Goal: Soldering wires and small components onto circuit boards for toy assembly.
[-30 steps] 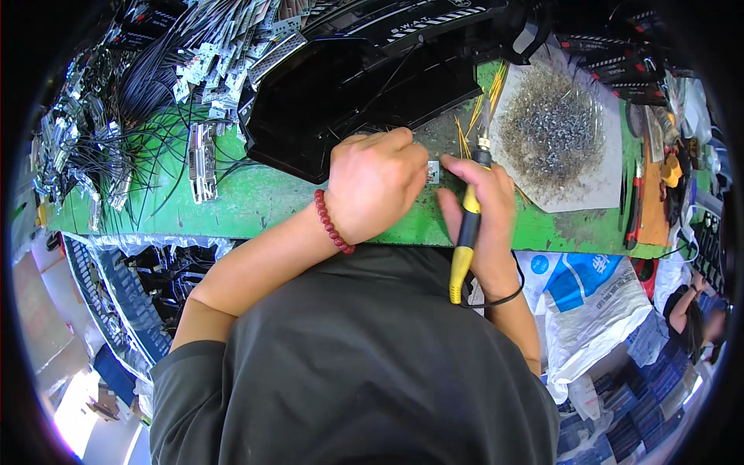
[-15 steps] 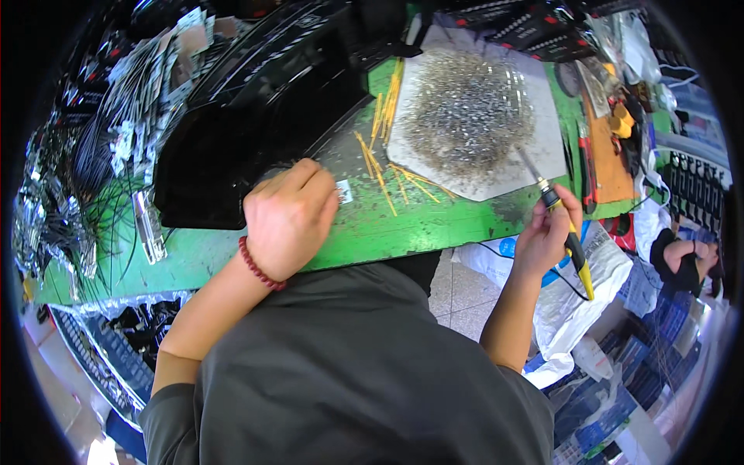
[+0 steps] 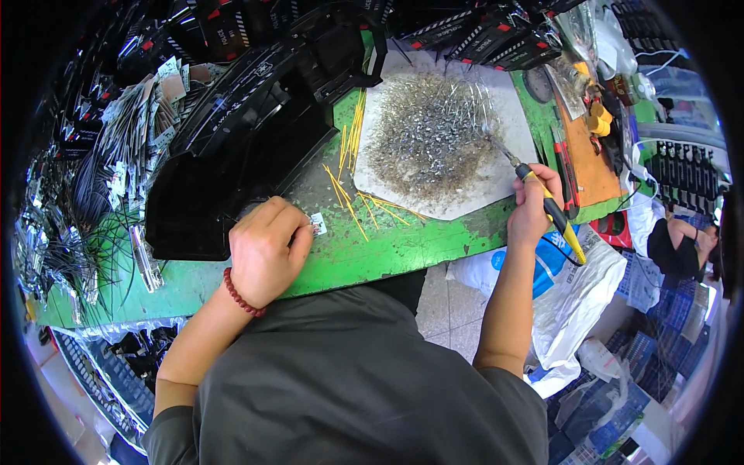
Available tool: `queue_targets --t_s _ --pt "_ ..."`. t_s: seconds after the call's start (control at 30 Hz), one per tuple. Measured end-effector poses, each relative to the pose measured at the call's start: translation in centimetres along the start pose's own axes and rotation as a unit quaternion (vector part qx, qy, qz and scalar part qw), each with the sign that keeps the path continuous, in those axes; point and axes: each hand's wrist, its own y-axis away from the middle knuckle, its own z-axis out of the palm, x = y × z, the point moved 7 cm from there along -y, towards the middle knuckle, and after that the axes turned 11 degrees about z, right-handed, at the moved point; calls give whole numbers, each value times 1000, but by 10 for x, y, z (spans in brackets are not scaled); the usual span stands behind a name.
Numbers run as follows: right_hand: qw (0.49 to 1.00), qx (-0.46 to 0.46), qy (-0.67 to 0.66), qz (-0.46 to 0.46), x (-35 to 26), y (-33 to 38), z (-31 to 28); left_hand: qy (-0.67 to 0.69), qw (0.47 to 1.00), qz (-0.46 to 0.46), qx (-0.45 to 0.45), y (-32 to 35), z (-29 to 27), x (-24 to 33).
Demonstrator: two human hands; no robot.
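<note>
Soldering iron (image 3: 561,222) swung over to metallic scrap heap (image 3: 434,132), right hand (image 3: 532,213) gripping it; left hand (image 3: 267,248) curled, contents hidden; small white board (image 3: 318,224): progress unclear.

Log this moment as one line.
left hand: grip hidden, beside small white board | right hand: holding yellow-black soldering iron, tip over metal-flecked white sheet | yellow sticks: loose on green bench

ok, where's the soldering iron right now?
Head view, right of centre: the soldering iron is in the right hand, beside the red-and-black tool, its tip end over the right part of the white sheet.
</note>
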Motion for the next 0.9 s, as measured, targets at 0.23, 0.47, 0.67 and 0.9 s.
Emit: queue_targets --t_s 0.23,0.47,0.67,0.9 --pt "1000 3 15 -19 -2 -2 4 6 1000 3 -3 2 0 -1" --pt "993 27 -111 25 -2 9 6 4 1000 1 -11 7 -4 -2" --pt "981 -108 -148 62 -18 66 48 5 1000 6 -5 6 -1 -4" --pt "970 -229 -83 23 -23 124 109 -5 1000 12 17 10 -1 -7"
